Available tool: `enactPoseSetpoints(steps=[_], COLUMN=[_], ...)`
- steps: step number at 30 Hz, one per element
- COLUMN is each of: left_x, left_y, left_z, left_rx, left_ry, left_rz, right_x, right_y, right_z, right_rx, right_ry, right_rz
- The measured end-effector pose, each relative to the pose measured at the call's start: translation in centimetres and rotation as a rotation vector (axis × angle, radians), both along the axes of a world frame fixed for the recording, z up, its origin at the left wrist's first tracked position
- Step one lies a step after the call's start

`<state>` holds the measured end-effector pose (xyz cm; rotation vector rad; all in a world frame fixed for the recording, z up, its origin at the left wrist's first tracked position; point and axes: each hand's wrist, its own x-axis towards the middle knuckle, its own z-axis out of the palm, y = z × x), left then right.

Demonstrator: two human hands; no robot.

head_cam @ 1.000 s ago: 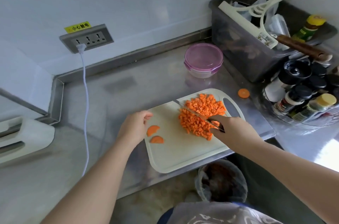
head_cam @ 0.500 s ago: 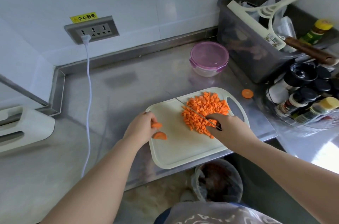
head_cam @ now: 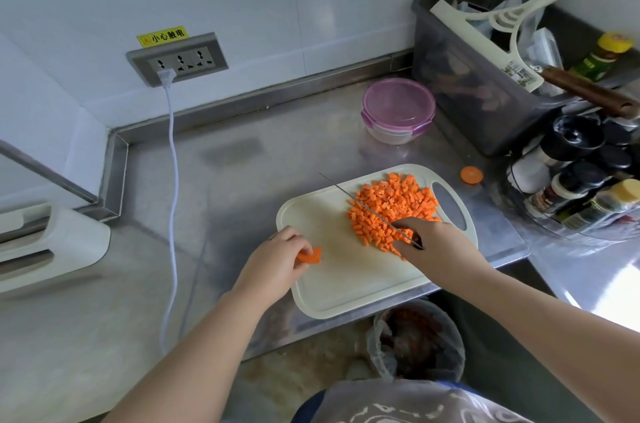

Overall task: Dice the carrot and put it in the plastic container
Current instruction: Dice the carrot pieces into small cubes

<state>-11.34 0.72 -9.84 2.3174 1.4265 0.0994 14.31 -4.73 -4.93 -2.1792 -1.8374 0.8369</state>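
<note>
Orange dice (head_cam: pixel 391 201) (heaped) beside right hand (head_cam: pixel 440 246)

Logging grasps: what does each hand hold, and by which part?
The left hand pinches carrot slices at their left edge. The right hand grips the knife by its handle, which the hand hides; its blade lies over the diced carrot.

- Steel counter (head_cam: pixel 225 187), along white wall.
- Wall socket (head_cam: pixel 178 59), yellow warning sticker (head_cam: pixel 162 36) just above; white cable (head_cam: pixel 172 180) plugged in, hanging down across counter.
- White appliance (head_cam: pixel 48 246) at left edge.
- Dark plastic bin (head_cam: pixel 460 87) in back right corner, white squeegee (head_cam: pixel 485 38) lying across its top.
- Wooden handle (head_cam: pixel 585 92) and yellow-capped bottle (head_cam: pixel 602 57) behind bin.
- Spice jars (head_cam: pixel 581 177) packed in clear rack, far right.
- Bag-lined trash bin (head_cam: pixel 415 339) on floor below counter edge.
</note>
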Motion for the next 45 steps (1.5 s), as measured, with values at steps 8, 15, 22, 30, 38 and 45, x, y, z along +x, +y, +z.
enactPoseSetpoints(steps=[8, 15, 22, 30, 38, 45], left_x=[1.7, 4.4, 3.9, 4.4, 4.2, 4.4], left_y=[0.0, -0.2, 0.2, -0.8, -1.0, -0.6], left_z=[0.5, 0.7, 1.2, 1.4, 1.4, 1.5], left_rx=[0.01, -0.136, -0.022, 0.068, 0.1, 0.058], left_ry=[0.079, -0.184, -0.018, 0.242, 0.245, 0.281], left_rz=[-0.138, 0.153, 0.046, -0.24, -0.235, -0.251], right_x=[0.0, 0.8, 1.1, 1.0, 1.0, 1.0], right_y=[-0.5, -0.6, -0.7, -0.6, -0.3, -0.1], right_z=[0.0, 0.3, 0.4, 0.5, 0.3, 0.2], right_rx=[0.006, 0.009, 0.011, -0.004, -0.014, -0.019], right_ry=[0.018, 0.028, 0.042, 0.038, 0.052, 0.055], right_rz=[0.001, -0.022, -0.032, -0.018, -0.022, -0.027])
